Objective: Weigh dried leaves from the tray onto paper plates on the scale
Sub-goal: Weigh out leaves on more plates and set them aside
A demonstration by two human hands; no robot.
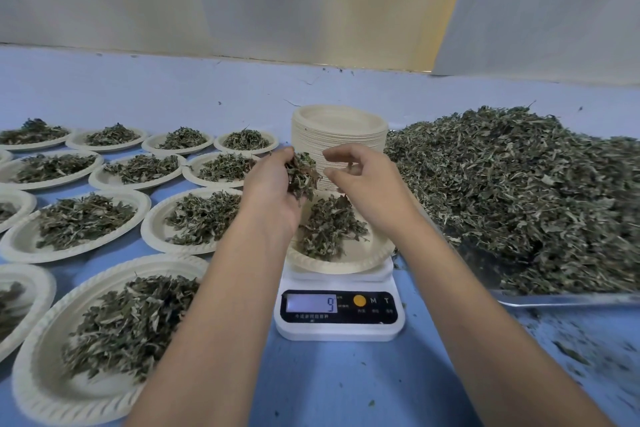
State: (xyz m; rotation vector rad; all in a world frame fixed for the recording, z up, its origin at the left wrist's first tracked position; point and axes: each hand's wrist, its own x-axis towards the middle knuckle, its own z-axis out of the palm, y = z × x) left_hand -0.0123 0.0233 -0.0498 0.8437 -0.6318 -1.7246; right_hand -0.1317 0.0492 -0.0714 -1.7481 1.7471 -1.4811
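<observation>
Taking the scale as the clock's centre, the filled paper plates point(86, 222) spread across the blue table point(346, 385) from about 7 round to 10 o'clock, each with a similar mound of leaf, so the job looks well along. The left hand point(273, 184) hovers at about 11 o'clock over the plate on the scale point(346, 269), palm turned inward, its fingers curled round a clump of dried leaves point(303, 177) held clear above the plate. Below it a small pile of leaves point(329, 225) already lies on that plate, and the scale point(339, 329) shows a single 9 on its display point(311, 304). The step in hand therefore seems to be topping this portion up to its target weight, whatever that is. The right hand point(363, 180) hangs at about 1 o'clock, thumb and fingertips drawn close together. A fleck of leaf may sit in that pinch, but I cannot tell whether it holds anything. Behind both hands, at 12 o'clock, stands the stack of empty plates point(339, 128). At 2 to 3 o'clock the metal tray point(554, 298) carries the big heap of dried leaves point(519, 191), the supply. The next move likely calls for loosening the left fingers a little at a time so that leaf falls in small amounts while the eyes stay on the display, because this material is light and a whole clump dropped at once could overshoot.
</observation>
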